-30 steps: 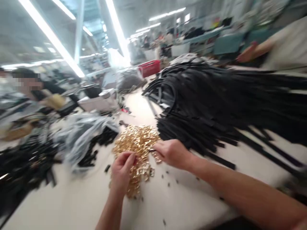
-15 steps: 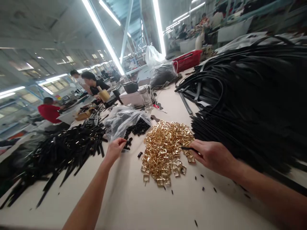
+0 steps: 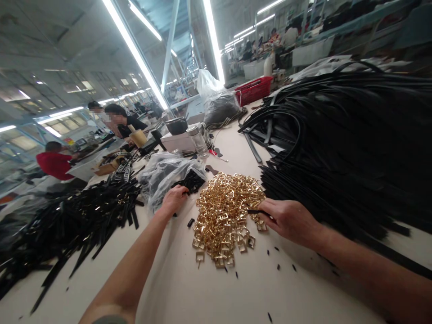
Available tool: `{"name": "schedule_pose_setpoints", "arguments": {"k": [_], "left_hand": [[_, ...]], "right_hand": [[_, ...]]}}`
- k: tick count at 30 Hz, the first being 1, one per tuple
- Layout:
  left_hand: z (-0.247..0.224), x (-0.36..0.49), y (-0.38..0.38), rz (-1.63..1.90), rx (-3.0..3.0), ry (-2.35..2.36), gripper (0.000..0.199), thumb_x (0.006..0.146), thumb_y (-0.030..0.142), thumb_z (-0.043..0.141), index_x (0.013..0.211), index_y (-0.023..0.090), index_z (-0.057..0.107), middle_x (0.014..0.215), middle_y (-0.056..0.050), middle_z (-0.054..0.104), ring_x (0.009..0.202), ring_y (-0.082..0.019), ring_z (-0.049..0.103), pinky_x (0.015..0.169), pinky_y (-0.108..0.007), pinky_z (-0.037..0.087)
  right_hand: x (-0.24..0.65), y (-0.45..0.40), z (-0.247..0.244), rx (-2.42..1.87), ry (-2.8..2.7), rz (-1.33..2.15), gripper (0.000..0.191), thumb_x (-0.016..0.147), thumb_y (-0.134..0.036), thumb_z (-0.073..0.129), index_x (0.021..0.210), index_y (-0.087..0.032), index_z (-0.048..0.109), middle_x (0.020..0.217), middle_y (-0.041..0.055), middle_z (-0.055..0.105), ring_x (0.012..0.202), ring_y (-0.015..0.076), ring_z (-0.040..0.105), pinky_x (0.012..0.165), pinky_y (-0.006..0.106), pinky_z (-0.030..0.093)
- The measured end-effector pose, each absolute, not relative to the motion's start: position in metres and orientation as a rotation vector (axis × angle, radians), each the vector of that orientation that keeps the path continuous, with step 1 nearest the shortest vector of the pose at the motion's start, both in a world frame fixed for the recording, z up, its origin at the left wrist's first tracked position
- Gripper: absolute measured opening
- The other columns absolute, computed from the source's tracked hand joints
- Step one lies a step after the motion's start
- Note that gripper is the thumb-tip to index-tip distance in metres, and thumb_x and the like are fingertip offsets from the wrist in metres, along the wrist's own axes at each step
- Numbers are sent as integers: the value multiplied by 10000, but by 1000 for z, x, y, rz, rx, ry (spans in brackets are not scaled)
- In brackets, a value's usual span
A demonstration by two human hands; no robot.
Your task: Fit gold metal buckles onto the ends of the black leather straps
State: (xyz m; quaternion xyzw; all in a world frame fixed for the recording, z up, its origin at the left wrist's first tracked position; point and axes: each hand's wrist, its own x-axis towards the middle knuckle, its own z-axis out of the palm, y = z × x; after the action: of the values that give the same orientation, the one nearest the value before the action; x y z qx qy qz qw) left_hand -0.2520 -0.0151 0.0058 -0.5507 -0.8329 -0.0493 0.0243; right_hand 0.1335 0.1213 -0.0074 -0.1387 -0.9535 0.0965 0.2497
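Note:
My right hand [image 3: 286,219] pinches a black strap [image 3: 255,212], whose short end sticks out to the left at the edge of a heap of gold buckles [image 3: 224,211]. My left hand [image 3: 174,199] is at the mouth of a clear plastic bag [image 3: 153,173], beside small black loops [image 3: 194,181] spilling from it. The fingertips are curled together and touch black pieces; what they grip, if anything, is hard to make out. One loose black loop [image 3: 191,222] lies between that hand and the buckles.
Long black straps [image 3: 344,148] are piled at right; straps with gold buckles [image 3: 77,216] lie at left. Behind stand a glass jar [image 3: 198,141], a black bowl [image 3: 176,126], a red basket [image 3: 253,91] and a filled bag [image 3: 221,105]. Co-workers [image 3: 54,159] sit at far left.
My left hand has moved forward and right, from the edge of the spilled loops to the bag's mouth. The right hand still holds the strap by the buckles. The view has shifted slightly.

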Motion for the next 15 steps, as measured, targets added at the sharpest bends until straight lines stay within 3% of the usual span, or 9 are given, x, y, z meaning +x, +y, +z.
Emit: {"name": "schedule_pose_setpoints", "arguments": {"k": [8,15], "left_hand": [[17,-252,-7,27,-1649,-2561,125,754,233,622,845,215,706,902,-65,667,840,-229,625,715,-296,436],[16,-239,7,-9,-1753,-2527,224,822,310,569,987,235,701,928,-27,680,846,-174,627,754,-252,438]], "right_hand": [[134,120,-6,-405,-2619,282,158,928,-241,488,825,-177,590,759,24,631,675,147,598,618,276,336],[134,120,-6,-419,-2644,322,160,935,-236,474,848,-173,593,799,35,644,711,142,591,635,271,326]]}}
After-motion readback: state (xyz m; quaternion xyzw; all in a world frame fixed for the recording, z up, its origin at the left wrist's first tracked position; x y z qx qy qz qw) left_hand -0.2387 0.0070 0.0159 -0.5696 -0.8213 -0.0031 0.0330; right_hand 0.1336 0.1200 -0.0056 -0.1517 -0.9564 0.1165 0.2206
